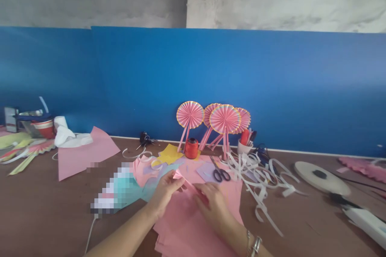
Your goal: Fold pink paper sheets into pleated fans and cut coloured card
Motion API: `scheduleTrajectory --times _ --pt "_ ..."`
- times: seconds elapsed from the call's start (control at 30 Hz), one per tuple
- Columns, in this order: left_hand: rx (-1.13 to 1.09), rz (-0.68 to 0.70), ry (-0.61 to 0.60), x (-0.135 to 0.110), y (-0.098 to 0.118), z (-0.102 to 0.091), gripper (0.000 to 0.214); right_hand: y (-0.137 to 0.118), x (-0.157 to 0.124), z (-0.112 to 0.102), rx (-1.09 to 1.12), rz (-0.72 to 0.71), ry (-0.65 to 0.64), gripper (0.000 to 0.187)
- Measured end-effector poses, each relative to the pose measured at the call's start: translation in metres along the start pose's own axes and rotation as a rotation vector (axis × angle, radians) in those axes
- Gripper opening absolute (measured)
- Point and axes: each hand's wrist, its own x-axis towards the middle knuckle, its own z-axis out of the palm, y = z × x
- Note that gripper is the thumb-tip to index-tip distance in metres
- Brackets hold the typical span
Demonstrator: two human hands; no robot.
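**Folded pink strip (188,184) was held over a stack of pink sheets**

The strip slanted above the pink sheets (193,225), its upper end toward the left. The left hand (164,194) had its grip on that upper end, thumb and fingers pinching the folds. The right hand (215,204) grasped the lower end, its grip closed with the fingers lying over the paper. A bracelet (256,245) circled the right wrist. The stack lay on the brown surface (126,237), its near edges uneven.

Just beyond the hands, dark-handled scissors (221,175) rested near the far edge of the sheets. Behind them stood an orange spool (191,149), with yellow paper (169,154) beside it. Four round pleated fans (190,115), pink with yellowish edges, stood on pink sticks in front of a blue panel (135,76); some overlapped. A white cup (243,148) to their right held pens and something red.

Curled white strips (256,164) were tangled to the right of the scissors. Farther right lay a flat, pale disc (328,182), and near it a white-handled tool (369,223). Well to the left, crumpled white tissue (68,136) partly covered a separate pink sheet (86,156).
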Motion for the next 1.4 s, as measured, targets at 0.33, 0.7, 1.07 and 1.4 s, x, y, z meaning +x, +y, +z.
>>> scheduleTrajectory --times 0.33,0.7,1.07,1.4 --pt "-0.244 -0.022 0.250 0.008 -0.006 -0.012 0.035 0.002 0.006 -0.003 0.008 0.057 0.018 0.025" --pt "-0.454 -0.085 0.301 0.013 -0.010 -0.011 0.036 -0.001 0.007 -0.005 0.332 0.270 -0.142 0.027" --pt "-0.428 -0.224 -0.140 0.001 -0.004 -0.002 0.029 0.010 0.003 0.001 -0.060 -0.175 0.333 0.023" --pt "-0.344 -0.192 -0.123 -0.005 -0.003 0.009 0.036 -0.009 0.000 -0.008 -0.276 -0.339 0.185 0.024"
